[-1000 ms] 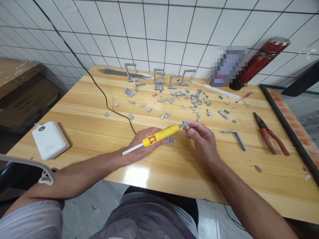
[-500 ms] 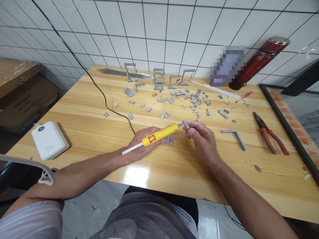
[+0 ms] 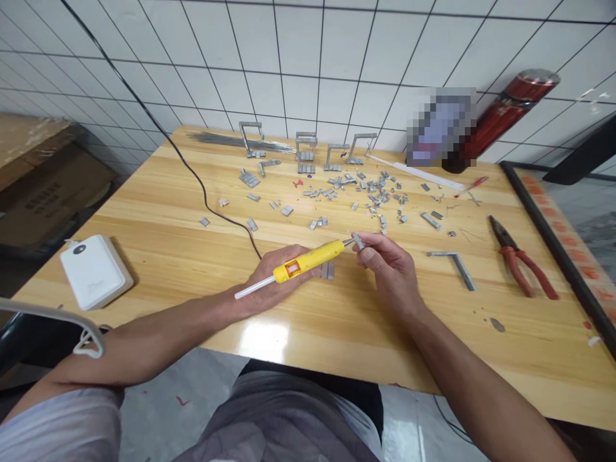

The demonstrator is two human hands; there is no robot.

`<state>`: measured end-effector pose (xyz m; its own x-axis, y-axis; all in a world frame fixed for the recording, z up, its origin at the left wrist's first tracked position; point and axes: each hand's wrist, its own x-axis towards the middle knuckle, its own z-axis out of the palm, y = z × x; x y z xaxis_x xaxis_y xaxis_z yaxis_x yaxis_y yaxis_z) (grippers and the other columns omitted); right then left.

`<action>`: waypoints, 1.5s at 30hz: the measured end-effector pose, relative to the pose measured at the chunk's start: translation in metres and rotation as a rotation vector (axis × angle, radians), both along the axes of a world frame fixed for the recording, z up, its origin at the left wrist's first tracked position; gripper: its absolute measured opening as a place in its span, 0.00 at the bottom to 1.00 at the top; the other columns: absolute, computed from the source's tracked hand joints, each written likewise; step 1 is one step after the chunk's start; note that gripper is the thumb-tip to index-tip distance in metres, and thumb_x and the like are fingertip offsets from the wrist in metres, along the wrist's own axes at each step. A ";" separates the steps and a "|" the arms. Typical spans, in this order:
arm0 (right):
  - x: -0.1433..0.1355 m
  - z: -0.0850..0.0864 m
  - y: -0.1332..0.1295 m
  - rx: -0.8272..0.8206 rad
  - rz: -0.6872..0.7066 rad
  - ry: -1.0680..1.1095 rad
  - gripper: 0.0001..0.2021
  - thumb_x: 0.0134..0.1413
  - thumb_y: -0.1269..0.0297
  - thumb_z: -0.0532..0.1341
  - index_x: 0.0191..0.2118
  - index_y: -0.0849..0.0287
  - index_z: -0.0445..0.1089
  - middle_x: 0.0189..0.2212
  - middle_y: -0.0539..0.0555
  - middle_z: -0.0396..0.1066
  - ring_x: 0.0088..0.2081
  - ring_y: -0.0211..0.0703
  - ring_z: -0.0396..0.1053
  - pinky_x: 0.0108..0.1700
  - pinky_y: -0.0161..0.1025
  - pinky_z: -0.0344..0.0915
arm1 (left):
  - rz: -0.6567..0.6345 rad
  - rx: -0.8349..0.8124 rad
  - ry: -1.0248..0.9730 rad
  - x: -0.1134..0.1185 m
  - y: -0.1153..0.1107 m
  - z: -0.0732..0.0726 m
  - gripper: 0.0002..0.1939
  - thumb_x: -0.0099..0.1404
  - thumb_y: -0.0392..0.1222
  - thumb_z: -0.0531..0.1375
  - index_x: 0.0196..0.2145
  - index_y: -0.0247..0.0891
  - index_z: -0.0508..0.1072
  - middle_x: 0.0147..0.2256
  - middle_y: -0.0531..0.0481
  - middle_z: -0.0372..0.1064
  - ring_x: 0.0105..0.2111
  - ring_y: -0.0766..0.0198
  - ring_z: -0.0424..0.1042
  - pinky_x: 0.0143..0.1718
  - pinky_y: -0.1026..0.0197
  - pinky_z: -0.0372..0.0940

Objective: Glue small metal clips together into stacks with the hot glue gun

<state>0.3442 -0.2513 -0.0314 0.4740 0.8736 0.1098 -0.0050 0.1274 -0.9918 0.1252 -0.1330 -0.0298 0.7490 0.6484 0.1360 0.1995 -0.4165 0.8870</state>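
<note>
My left hand (image 3: 279, 279) is wrapped round a yellow hot glue gun (image 3: 315, 258), with a white glue stick (image 3: 255, 288) poking out of its back end. The metal nozzle points right and meets, or nearly meets, a small grey strip (image 3: 358, 241). That strip is pinched between the thumb and fingers of my right hand (image 3: 392, 266). Just under the glue gun, a flat grey piece (image 3: 328, 270) lies on the table, partly hidden by my left hand. An L-shaped grey piece (image 3: 455, 263) rests to the right of my right hand.
Several small grey frames (image 3: 307, 153) stand at the back of the wooden table (image 3: 158, 256). Loose grey bits (image 3: 380, 192) are scattered before them. Red-handled pliers (image 3: 522, 256) and a red flask (image 3: 505, 119) are on the right, a white power bank (image 3: 96, 271) on the left. A black cable (image 3: 205, 192) crosses the table.
Almost nothing differs. Both hands keep their hold, with the nozzle still at the grey strip; the view has shifted only very slightly.
</note>
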 end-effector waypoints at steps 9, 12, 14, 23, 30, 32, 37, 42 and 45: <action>0.001 -0.002 -0.002 0.052 0.025 -0.158 0.12 0.61 0.52 0.71 0.48 0.47 0.82 0.38 0.51 0.76 0.39 0.43 0.72 0.44 0.43 0.72 | 0.077 -0.034 0.033 0.003 -0.001 0.007 0.11 0.68 0.50 0.67 0.35 0.40 0.76 0.30 0.54 0.74 0.30 0.65 0.72 0.33 0.62 0.65; 0.002 -0.004 -0.002 0.089 0.028 -0.256 0.12 0.64 0.54 0.69 0.50 0.47 0.81 0.38 0.51 0.76 0.39 0.43 0.73 0.44 0.43 0.73 | 0.093 -0.038 0.068 0.003 0.000 0.009 0.13 0.67 0.52 0.68 0.35 0.40 0.76 0.29 0.55 0.73 0.29 0.65 0.71 0.31 0.63 0.64; 0.003 -0.004 -0.002 0.119 0.029 -0.315 0.11 0.65 0.56 0.68 0.51 0.47 0.81 0.38 0.50 0.76 0.39 0.43 0.73 0.43 0.43 0.72 | 0.080 -0.050 0.073 0.003 0.000 0.009 0.12 0.67 0.52 0.68 0.35 0.40 0.76 0.29 0.54 0.74 0.30 0.64 0.71 0.31 0.63 0.64; 0.004 0.001 -0.002 0.187 0.009 -0.469 0.11 0.67 0.61 0.67 0.53 0.46 0.79 0.36 0.50 0.75 0.36 0.42 0.70 0.40 0.42 0.69 | 0.073 -0.077 0.058 0.003 -0.002 0.009 0.12 0.68 0.51 0.67 0.36 0.40 0.76 0.30 0.54 0.72 0.31 0.65 0.70 0.31 0.63 0.62; 0.006 0.000 -0.001 0.171 -0.010 -0.565 0.11 0.68 0.61 0.66 0.53 0.50 0.78 0.37 0.52 0.76 0.36 0.42 0.70 0.39 0.42 0.70 | 0.025 -0.040 0.057 0.002 0.000 0.004 0.11 0.69 0.51 0.66 0.38 0.40 0.77 0.32 0.54 0.74 0.32 0.64 0.71 0.34 0.62 0.63; 0.007 -0.001 0.000 0.171 -0.027 -0.624 0.11 0.68 0.62 0.65 0.53 0.50 0.77 0.37 0.52 0.76 0.35 0.41 0.70 0.38 0.42 0.70 | 0.014 -0.016 0.057 0.002 0.001 0.005 0.11 0.69 0.50 0.66 0.39 0.40 0.78 0.33 0.53 0.75 0.32 0.64 0.72 0.35 0.61 0.64; 0.010 -0.004 0.002 0.177 -0.089 -0.845 0.12 0.69 0.63 0.64 0.55 0.52 0.76 0.38 0.53 0.77 0.33 0.42 0.71 0.38 0.42 0.71 | 0.061 -0.006 0.032 0.003 0.003 0.007 0.13 0.69 0.53 0.66 0.36 0.40 0.76 0.30 0.54 0.73 0.30 0.64 0.70 0.33 0.62 0.63; 0.011 0.002 0.000 0.121 -0.133 -1.104 0.13 0.70 0.62 0.62 0.56 0.54 0.75 0.39 0.56 0.79 0.35 0.45 0.74 0.39 0.44 0.73 | 0.122 -0.041 0.020 0.003 0.007 0.000 0.17 0.68 0.57 0.67 0.34 0.40 0.74 0.29 0.55 0.70 0.30 0.65 0.69 0.32 0.63 0.63; 0.012 0.009 -0.002 0.100 -0.121 -1.200 0.14 0.71 0.62 0.62 0.57 0.55 0.75 0.40 0.57 0.80 0.36 0.46 0.75 0.40 0.45 0.73 | 0.119 -0.077 0.024 0.003 0.010 -0.006 0.16 0.68 0.57 0.67 0.37 0.41 0.75 0.31 0.53 0.74 0.32 0.63 0.73 0.33 0.62 0.67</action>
